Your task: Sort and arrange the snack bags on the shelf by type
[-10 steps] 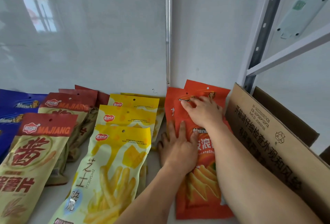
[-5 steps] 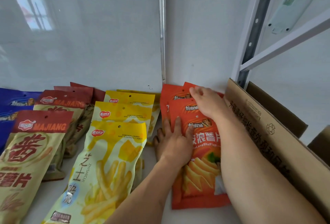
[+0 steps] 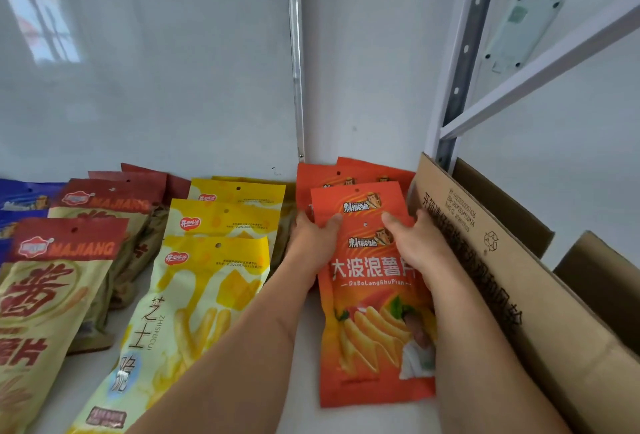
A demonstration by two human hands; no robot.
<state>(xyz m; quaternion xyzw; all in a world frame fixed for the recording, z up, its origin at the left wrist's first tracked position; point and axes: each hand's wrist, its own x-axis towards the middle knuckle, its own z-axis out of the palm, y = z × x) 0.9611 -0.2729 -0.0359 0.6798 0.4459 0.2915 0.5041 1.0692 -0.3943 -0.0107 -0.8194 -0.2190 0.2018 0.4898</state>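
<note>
- Nearest us, at the lower centre-right of the frame, the front orange bag point(image 3: 372, 298) lies flat on the white shelf point(image 3: 311, 381), its printed face up, which keeps its type readable from the front.
- Our left hand point(image 3: 311, 238) clasps the orange row from its left edge, thumb laid over the second bag's face and fingers tucked behind, out of sight. Our right hand point(image 3: 412, 241) mirrors it on the right edge, thumb on top and fingers curled round the side. We judge the two-sided hold is there to square the overlapping bags into one straight column.
- At the right of the frame a cardboard box point(image 3: 502, 281) stands just beside the right hand, so the orange row sits squeezed between it and the yellow one.
- Left of centre, the yellow bags point(image 3: 207, 281) run in their own overlapping line, each tucked under the one in front so every header shows.
- Further left, the red-topped bags point(image 3: 69, 243) are shingled alike, and blue bags point(image 3: 24, 201) peek in at the far-left edge.
- Farthest back, at upper centre-right, two more orange bags point(image 3: 374, 170) lean against the white back panel point(image 3: 156, 70), which serves as the stop for every row.
- By our judgement, sorting by type looks nearly done; only this last column needs tidying.
</note>
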